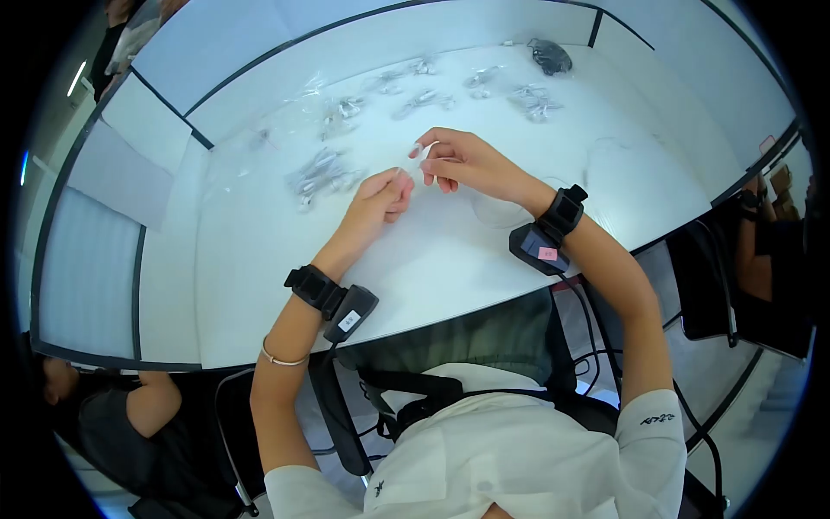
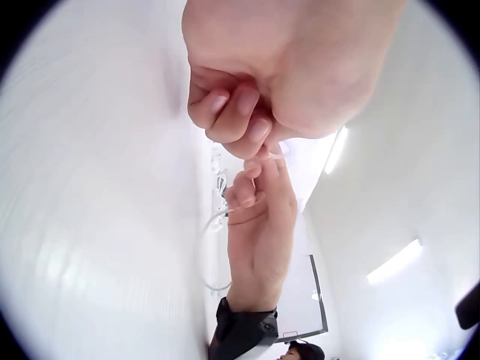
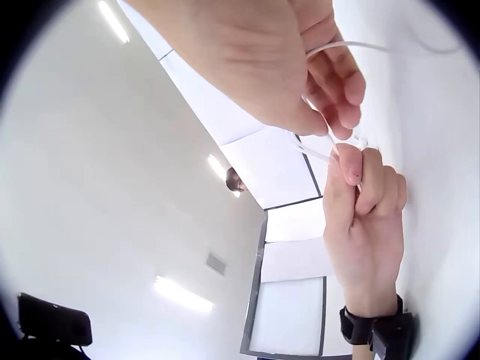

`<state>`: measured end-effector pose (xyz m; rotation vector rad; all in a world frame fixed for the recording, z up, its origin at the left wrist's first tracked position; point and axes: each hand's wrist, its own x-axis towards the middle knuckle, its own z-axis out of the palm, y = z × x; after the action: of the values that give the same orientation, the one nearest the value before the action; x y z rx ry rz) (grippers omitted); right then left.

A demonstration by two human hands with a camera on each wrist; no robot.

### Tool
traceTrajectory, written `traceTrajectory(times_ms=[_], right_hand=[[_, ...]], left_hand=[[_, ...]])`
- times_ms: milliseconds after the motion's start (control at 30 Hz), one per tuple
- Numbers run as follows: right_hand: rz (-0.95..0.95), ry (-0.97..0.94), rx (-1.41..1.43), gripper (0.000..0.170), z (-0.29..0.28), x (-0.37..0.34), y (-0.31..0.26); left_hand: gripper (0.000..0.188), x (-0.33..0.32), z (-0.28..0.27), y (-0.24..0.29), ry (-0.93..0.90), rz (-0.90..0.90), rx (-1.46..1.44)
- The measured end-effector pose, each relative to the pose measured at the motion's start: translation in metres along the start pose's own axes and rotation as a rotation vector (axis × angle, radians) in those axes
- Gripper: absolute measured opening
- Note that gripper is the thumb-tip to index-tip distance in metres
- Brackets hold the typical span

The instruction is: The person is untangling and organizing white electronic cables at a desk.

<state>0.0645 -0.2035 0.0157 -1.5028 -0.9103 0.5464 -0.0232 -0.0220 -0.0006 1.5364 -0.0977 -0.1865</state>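
L hand (image 2: pixel 274 71) & R hand (image 3: pixel 262 67) held close, white cord (image 3: pixel 352 43) is pinched by both; clear bags (image 1: pixel 322 177) are scattered beyond on surface (image 1: pixel 415 277).

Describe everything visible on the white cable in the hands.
The white cable is thin, round and smooth, apparently flexible plastic-sheathed. It is slack and bent, not neatly coiled. The curled fingers of the left hand pinch one stretch; from there it runs to the right hand, passing between its thumb and fingers. A wide loop bows out beside the right palm and wrist. No break or kink shows. I can't make out either end, or whether it has connectors.
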Motion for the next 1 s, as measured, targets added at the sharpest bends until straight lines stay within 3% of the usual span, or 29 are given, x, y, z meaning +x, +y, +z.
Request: traceTrajectory(times_ms=[167, 367, 567, 667, 767, 1000], right_hand=[[0.124, -0.005, -0.212, 0.024, -0.011, 0.001, -0.001], [0.045, 0.057, -0.14, 0.027, -0.012, 0.001, 0.002], [0.007, 0.151, -0.283, 0.03, -0.011, 0.002, 0.004], [0.142, 0.078, -0.42, 0.032, -0.019, -0.001, -0.009], [0.179, 0.071, -0.372, 0.033, -0.025, -0.002, -0.01], [-0.038, 0.134, -0.256, 0.021, -0.028, 0.0, -0.009]], left_hand=[[0.028, -0.001, -0.007, 0.005, 0.069, -0.026, -0.047], [0.028, 0.0, -0.005, 0.005, 0.039, -0.072, 0.037], [0.028, 0.002, -0.008, 0.001, -0.048, -0.059, -0.021], [0.028, 0.002, -0.008, 0.001, -0.004, -0.069, -0.025], [0.029, 0.004, -0.013, -0.003, -0.034, -0.066, 0.021], [0.028, 0.005, -0.011, -0.004, 0.071, -0.078, -0.042]])
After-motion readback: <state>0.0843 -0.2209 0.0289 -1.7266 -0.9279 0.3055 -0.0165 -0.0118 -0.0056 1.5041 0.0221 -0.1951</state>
